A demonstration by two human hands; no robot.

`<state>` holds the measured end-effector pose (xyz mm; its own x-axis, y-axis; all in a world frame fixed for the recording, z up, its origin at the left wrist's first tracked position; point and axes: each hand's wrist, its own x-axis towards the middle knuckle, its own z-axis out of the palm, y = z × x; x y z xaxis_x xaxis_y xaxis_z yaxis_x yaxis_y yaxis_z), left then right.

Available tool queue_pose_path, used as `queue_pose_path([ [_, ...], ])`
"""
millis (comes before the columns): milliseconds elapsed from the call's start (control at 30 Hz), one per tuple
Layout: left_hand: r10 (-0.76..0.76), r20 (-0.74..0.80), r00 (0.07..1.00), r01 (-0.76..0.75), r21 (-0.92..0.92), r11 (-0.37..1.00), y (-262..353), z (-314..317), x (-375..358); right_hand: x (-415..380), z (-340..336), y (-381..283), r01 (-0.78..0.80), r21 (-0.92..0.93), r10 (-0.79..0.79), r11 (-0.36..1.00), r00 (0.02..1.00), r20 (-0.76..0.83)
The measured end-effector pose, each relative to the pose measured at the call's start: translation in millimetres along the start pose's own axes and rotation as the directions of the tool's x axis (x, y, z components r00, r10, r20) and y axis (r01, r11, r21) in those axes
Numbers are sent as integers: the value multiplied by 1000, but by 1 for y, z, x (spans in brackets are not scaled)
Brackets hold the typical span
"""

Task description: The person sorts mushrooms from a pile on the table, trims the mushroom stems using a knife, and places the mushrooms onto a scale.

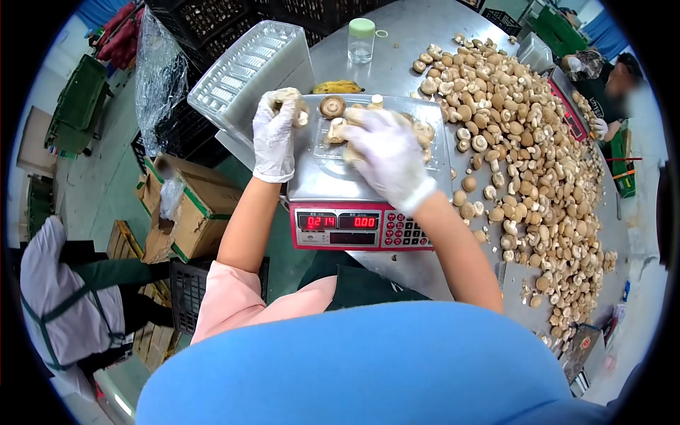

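Observation:
My left hand (274, 138), in a white glove, is closed around a shiitake mushroom (302, 115) beside the left edge of the scale's plate. A clear plastic tray (322, 164) with several mushrooms lies on the steel pan of a red digital scale (340, 244). One brown mushroom cap (331, 107) shows gills or stem side near the tray's back left. Over the tray, my gloved right hand (389, 156) reaches down among the mushrooms; its fingers are blurred and cover part of them. The scale's display (320, 222) reads 0.214.
A large heap of mushrooms (524, 134) spreads over the steel table's right side. Stacked clear trays (255, 71) stand at the left, near a banana (338, 87) and a green-lidded bottle (361, 42). A cardboard box (202, 205) sits on the floor. Another person (602, 92) works across the table.

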<state>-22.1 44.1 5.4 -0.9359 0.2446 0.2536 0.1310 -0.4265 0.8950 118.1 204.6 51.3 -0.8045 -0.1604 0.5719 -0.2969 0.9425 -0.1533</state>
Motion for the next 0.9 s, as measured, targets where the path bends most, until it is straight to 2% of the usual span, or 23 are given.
queue_pose_path([
  [33,5,5,1000,-5,-82,997,3,-2,1,14,19,1,44,-59,-44,997,999,12],
  [100,7,20,1000,-5,-79,997,2,-12,1,27,51,9,97,-117,-95,988,995,25],
  [167,-11,57,998,16,-86,996,5,-21,-1,33,66,11,93,-212,-38,973,967,251],
  [200,-24,102,994,36,-114,993,8,-24,-1,35,69,11,100,-210,-45,973,967,251],
  [267,-14,8,1000,14,-32,999,8,-21,-6,35,71,17,4,-143,23,990,983,183],
  [300,-21,29,999,22,-36,999,7,-21,-5,34,66,17,-9,-48,11,999,999,49],
  [333,-29,54,998,31,-38,999,6,-20,-5,37,55,14,-176,66,159,982,966,206],
  [400,-63,102,993,70,-62,996,3,-15,-5,36,55,21,-242,313,212,918,969,126],
  [467,-34,106,994,36,-24,999,-1,-6,-7,32,49,29,-51,392,161,919,953,-256],
  [500,-11,62,998,10,18,1000,3,5,-12,28,32,26,-87,546,277,833,920,-277],
  [533,-5,70,998,3,28,1000,5,12,-15,20,7,25,-163,494,322,854,911,-256],
  [600,124,210,970,-141,68,988,-11,13,-17,-9,-29,31,-186,306,285,934,903,-321],
  [633,369,375,851,-502,372,781,-6,12,-16,-31,-49,32,-223,243,291,944,909,-297],
  [667,348,501,792,-580,443,683,-7,10,-17,-59,-70,26,-363,302,435,881,874,-217],
  [700,245,569,785,-573,517,636,-5,7,-21,-84,-90,17,-507,284,558,814,818,-138],
  [733,134,623,770,-571,582,579,-2,5,-26,-121,-108,17,-531,160,546,832,835,-66],
  [767,119,642,757,-582,580,570,5,4,-28,-177,-113,24,-555,166,568,815,822,-42],
  [800,124,663,739,-604,569,557,8,2,-29,-210,-124,10,-727,358,755,586,651,85],
  [833,122,653,747,-584,558,590,11,3,-29,-243,-134,-8,-821,497,858,282,448,253],
  [867,118,643,757,-562,548,619,16,3,-29,-297,-147,-15,-903,428,868,-28,191,459],
  [900,76,628,775,-488,517,703,21,4,-26,-329,-158,-33,-963,256,848,-81,69,525],
])
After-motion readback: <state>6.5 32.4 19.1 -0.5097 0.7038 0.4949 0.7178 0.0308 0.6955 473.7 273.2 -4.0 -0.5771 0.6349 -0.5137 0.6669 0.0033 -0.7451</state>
